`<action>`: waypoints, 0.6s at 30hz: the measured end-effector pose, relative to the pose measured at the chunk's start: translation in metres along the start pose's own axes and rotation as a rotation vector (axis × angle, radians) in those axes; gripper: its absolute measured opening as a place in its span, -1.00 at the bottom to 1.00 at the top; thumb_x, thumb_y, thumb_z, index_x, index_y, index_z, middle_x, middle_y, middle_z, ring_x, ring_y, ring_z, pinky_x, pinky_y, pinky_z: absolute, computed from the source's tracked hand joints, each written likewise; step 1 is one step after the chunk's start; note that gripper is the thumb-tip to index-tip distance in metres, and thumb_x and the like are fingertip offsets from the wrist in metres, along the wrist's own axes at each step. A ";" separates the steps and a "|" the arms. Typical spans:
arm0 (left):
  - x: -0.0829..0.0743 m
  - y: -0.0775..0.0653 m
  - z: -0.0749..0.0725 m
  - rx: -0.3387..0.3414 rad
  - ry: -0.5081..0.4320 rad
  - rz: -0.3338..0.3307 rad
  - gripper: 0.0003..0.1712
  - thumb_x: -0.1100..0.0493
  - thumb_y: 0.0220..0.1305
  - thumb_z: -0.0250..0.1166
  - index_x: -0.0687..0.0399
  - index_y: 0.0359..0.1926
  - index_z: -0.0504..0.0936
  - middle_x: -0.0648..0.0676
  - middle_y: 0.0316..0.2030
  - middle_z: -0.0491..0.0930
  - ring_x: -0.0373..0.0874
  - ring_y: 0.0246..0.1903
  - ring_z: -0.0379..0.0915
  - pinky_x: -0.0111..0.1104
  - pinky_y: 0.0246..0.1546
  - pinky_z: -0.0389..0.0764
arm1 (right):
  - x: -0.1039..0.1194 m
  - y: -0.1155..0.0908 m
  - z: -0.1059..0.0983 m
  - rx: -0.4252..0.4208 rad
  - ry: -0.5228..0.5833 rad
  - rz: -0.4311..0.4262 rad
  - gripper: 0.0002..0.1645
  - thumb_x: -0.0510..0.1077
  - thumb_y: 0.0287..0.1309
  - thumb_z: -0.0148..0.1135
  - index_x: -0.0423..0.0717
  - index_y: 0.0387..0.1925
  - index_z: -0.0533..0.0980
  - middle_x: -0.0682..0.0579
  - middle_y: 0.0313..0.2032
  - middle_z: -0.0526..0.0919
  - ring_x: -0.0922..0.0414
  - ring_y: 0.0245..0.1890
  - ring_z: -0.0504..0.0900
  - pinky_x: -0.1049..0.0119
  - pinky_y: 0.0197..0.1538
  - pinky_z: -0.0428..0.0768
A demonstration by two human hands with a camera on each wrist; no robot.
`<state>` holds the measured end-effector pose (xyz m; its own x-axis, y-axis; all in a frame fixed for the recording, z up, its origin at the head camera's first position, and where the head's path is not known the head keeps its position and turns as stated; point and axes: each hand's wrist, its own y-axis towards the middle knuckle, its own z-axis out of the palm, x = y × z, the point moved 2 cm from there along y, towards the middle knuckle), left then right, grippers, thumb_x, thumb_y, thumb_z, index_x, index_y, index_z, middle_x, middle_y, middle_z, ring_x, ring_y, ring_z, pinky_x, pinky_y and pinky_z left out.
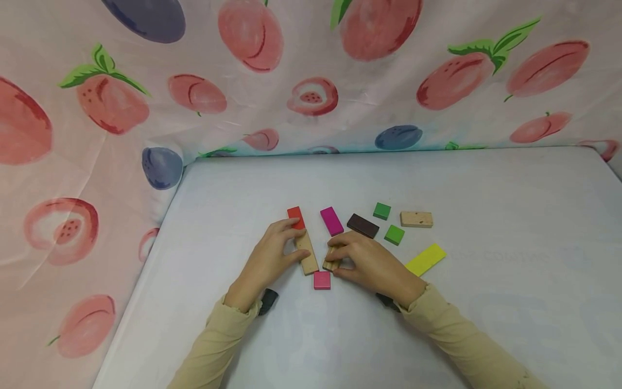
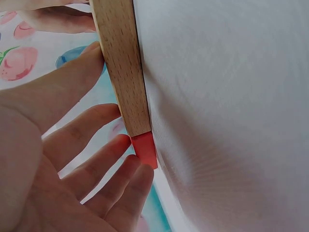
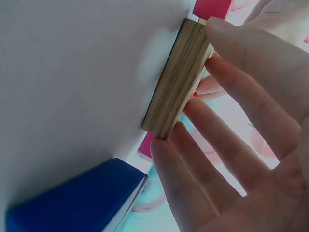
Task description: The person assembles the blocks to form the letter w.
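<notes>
My left hand [image 1: 279,248] rests over two blocks lying end to end. Its thumb touches the plain wooden block [image 1: 308,259], and several of its fingertips lie at the red block [image 2: 146,149]. Opposite it, my right hand [image 1: 366,258] holds a striped wooden block [image 3: 176,79] by its ends, thumb at the near end and little finger at the far end. A pink square block [image 1: 322,280] sits on the table at the near ends of both wooden blocks. Beyond the right fingers lies a magenta block [image 1: 332,221].
Around the right hand lie a dark brown block [image 1: 363,226], a green block [image 1: 382,211], a lighter green block [image 1: 394,235], a wooden block [image 1: 416,219] and a yellow block [image 1: 426,259]. The white table [image 1: 233,200] meets a fruit-patterned cloth [image 1: 272,119] at its back and left.
</notes>
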<state>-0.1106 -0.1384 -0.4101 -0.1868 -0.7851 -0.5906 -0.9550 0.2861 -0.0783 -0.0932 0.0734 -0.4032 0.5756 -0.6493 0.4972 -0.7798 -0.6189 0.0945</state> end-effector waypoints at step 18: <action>0.000 0.000 0.000 0.001 0.027 0.018 -0.42 0.04 0.16 0.48 0.14 0.18 0.62 0.09 0.40 0.32 0.02 0.43 0.15 -0.06 0.39 0.33 | 0.000 0.001 -0.001 0.007 -0.033 -0.008 -0.68 -0.11 0.01 0.55 0.01 -0.13 0.74 0.02 0.04 0.64 0.08 0.11 0.52 0.18 0.16 0.62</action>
<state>-0.1108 -0.1384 -0.4095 -0.2097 -0.7941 -0.5704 -0.9512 0.3007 -0.0690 -0.0938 0.0734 -0.4026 0.5896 -0.6583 0.4679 -0.7733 -0.6273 0.0919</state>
